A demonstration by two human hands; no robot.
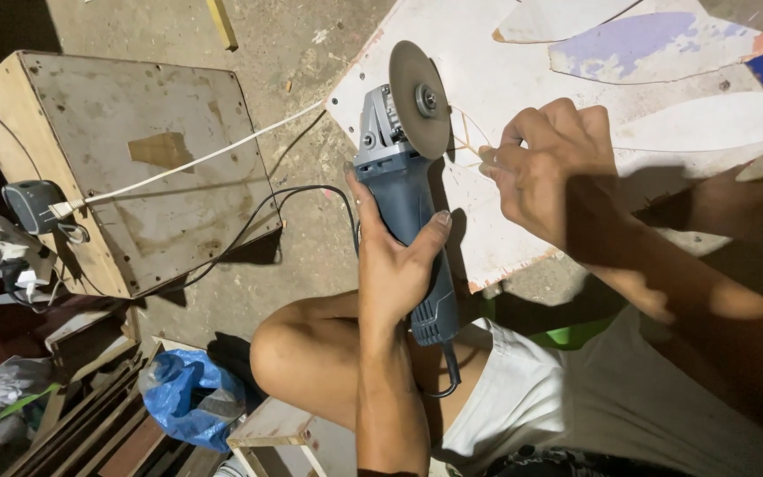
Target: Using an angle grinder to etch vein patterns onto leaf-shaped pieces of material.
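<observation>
My left hand [395, 256] grips the blue-grey body of an angle grinder [399, 190], whose round grey disc [419, 99] faces right and rests over a white painted board [523, 88]. A black cord [258, 216] trails from the grinder's rear across the floor. My right hand [545, 168] is beside the disc, fingers pinched together on the board near thin cut lines; whether it holds anything small I cannot tell. My bare knee [289, 353] sits below the grinder.
A worn wooden box [147, 159] stands at left with a white cable [196, 161] running over it to a plug block [33, 205]. Blue plastic bag [187, 397] and wood scraps [90, 415] lie at lower left. The board carries purple and white painted petal shapes [646, 44].
</observation>
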